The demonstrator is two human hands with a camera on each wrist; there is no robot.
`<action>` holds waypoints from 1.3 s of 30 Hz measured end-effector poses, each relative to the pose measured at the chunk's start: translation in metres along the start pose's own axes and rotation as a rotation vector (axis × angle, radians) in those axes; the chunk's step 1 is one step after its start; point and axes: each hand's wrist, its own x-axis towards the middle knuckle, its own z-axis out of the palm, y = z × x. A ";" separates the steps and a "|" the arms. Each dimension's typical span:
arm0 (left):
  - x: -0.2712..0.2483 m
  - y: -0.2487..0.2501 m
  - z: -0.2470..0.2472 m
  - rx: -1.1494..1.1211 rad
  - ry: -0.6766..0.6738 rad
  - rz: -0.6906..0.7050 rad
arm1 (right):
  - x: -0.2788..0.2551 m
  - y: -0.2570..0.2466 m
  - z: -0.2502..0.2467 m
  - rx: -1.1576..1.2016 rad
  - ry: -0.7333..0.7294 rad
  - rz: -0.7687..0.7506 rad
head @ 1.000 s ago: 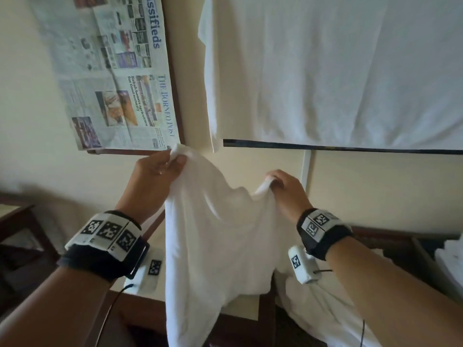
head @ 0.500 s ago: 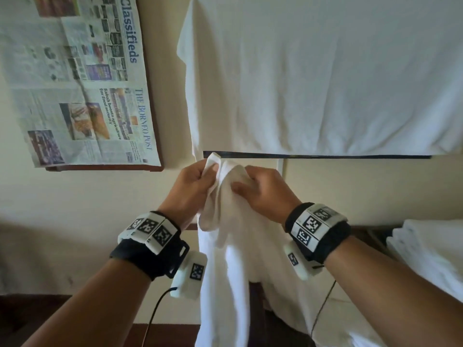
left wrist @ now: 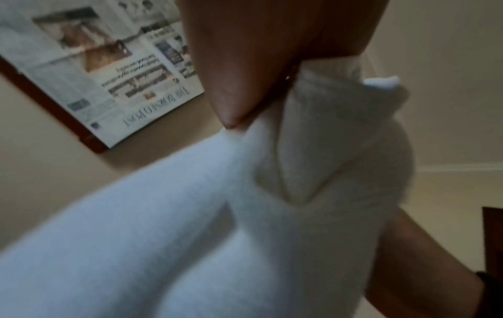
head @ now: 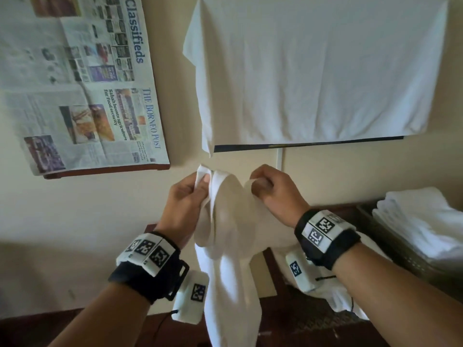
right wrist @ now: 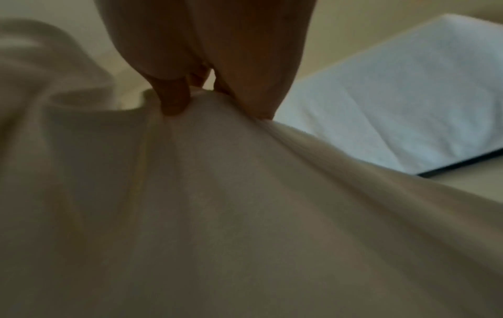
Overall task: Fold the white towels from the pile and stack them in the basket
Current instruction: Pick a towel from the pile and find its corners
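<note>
A soft white towel (head: 225, 246) of thick, nappy cloth hangs in the air before a cream wall, held up by both hands. The left hand (head: 185, 206) has its grip pinched on a bunched upper corner, thumb on top; the right hand (head: 273, 194) has its grip pinched on a flat, hemmed edge just beside it, with a sagging loop of cloth between the two. The rest of the towel falls in a long, limp fold past the wrists. Both wrists carry black bands (head: 147, 269) with white blocks printed in square black-and-white codes.

To the right, folded white towels (head: 421, 221) lie stacked in a dark, perforated basket (head: 400, 251). Loose white cloth (head: 338, 299) lies heaped on the dark wooden bench (head: 270, 266) below the right wrist.

On the wall, a newspaper (head: 82, 83) hangs over a dark frame, reading "Classifieds", "THE BORNEO POST" and "Sabah boosts agriculture for food security". A creased white sheet (head: 313, 71) drapes a flat dark-edged panel.
</note>
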 end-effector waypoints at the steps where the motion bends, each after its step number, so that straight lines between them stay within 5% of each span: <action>1: -0.002 -0.002 0.003 -0.028 -0.012 -0.014 | -0.004 -0.016 0.001 0.022 0.004 -0.045; 7: -0.008 -0.006 0.034 -0.024 -0.237 -0.092 | -0.020 -0.057 -0.011 0.004 0.096 -0.132; 13: -0.018 0.015 0.060 0.047 -0.309 0.036 | -0.075 -0.027 -0.028 -0.307 0.022 -0.088; 15: -0.024 0.019 0.066 0.049 -0.317 0.064 | -0.084 -0.011 -0.025 -0.495 0.028 -0.022; 19: -0.028 0.035 0.060 -0.091 -0.254 0.007 | -0.109 0.034 -0.038 -0.461 0.230 0.146; 24: -0.024 0.047 0.046 -0.261 -0.165 -0.029 | -0.140 0.090 -0.084 -0.592 0.118 0.578; 28: -0.022 0.043 0.056 -0.261 -0.301 -0.131 | -0.113 0.071 -0.110 -0.187 0.352 0.479; 30: -0.024 0.034 0.075 -0.204 -0.367 -0.190 | -0.090 0.041 -0.113 -0.067 0.293 0.374; 35: -0.030 0.028 0.138 -0.093 -0.299 -0.168 | -0.069 -0.012 -0.132 -0.237 0.103 0.006; 39: -0.036 0.035 0.176 -0.237 -0.291 -0.215 | -0.077 -0.021 -0.163 -0.284 0.008 -0.005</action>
